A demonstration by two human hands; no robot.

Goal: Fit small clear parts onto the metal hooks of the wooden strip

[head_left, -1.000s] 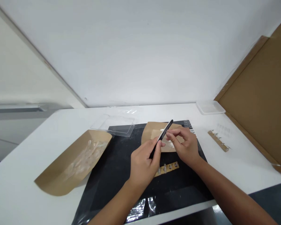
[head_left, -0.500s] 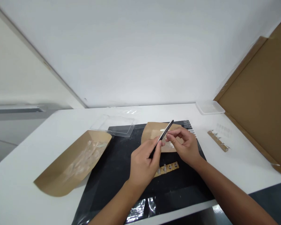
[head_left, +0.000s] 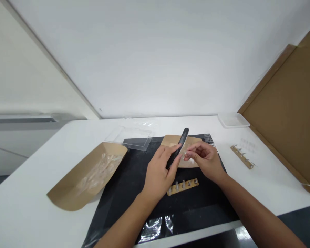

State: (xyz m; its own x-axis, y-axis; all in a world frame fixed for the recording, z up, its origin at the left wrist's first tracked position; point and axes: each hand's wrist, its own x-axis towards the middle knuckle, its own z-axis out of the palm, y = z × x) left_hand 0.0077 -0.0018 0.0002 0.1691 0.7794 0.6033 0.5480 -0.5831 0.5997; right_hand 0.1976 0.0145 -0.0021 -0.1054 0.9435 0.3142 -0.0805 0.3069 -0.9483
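Observation:
My left hand (head_left: pixel 158 175) grips a black nail file (head_left: pixel 177 148) that stands tilted up over the black mat. My right hand (head_left: pixel 204 162) sits just to its right, with fingertips pinched on a small clear piece (head_left: pixel 186 155) close to the file. Beneath both hands lies a folded kraft paper tray (head_left: pixel 173 140). A tan strip (head_left: pixel 183 187) with several small clear pegs rests on the mat below my hands, near my left wrist.
A larger kraft tray (head_left: pixel 88 182) holding clear pieces sits left of the black mat (head_left: pixel 124 199). Behind are a clear plastic lid (head_left: pixel 130 137) and a white tray (head_left: pixel 232 120). Another tan strip (head_left: pixel 243 157) lies right on the white table (head_left: pixel 33 193), with upright cardboard (head_left: pixel 281 113) beyond.
The nail file now stands more upright, and my right fingertips have shifted slightly. The whole view has moved a little, so the table items sit slightly differently in the frame.

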